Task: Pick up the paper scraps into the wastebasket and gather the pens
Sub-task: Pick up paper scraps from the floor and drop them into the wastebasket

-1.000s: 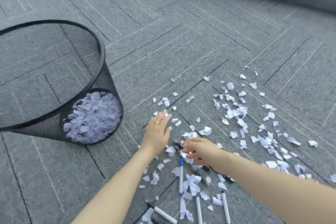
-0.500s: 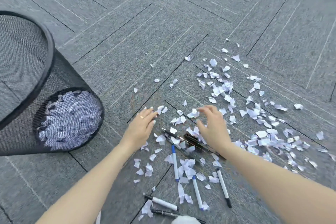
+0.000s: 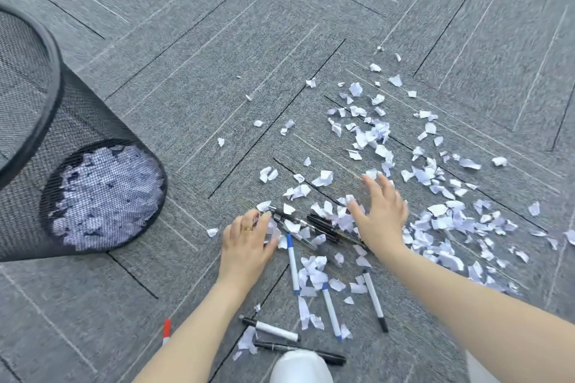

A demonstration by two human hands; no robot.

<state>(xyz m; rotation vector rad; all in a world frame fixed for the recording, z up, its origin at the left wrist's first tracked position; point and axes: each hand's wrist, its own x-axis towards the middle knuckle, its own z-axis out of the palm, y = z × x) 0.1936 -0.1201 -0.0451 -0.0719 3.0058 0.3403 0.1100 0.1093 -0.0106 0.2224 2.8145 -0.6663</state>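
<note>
Both hands down on the grey carpet (image 3: 193,109), on either side of a small heap of paper scraps (image 3: 339,218) and dark pens (image 3: 323,227).

Left hand (image 3: 247,242): palm down, fingers bent with tips at the left edge of the heap, ring on one finger. Fingertips are partly buried in scraps, so I cannot tell whether it pinches anything.

Right hand (image 3: 381,214): fingers spread and fairly straight, palm facing the heap, touching its right side. It covers the right ends of the dark pens. Motion blur on the fingers.

Wastebasket (image 3: 34,121): black mesh, left edge, tilted in this wide view, cut off by the frame at left. Scraps already inside show through the mesh at the bottom.

More scraps (image 3: 435,221) are scattered over the carpet to the right of the right hand and beyond it, well apart from the basket.

Loose pens nearer the body: two blue-capped pens (image 3: 292,264) (image 3: 331,311), a white marker with black cap (image 3: 375,300), another white marker (image 3: 270,329), and a thin black pen (image 3: 298,348) partly hidden by a white rounded thing (image 3: 300,367) at the bottom edge; can't make out what that is. A red-tipped pen (image 3: 166,331) pokes out from behind the left forearm, rest hidden.
</note>
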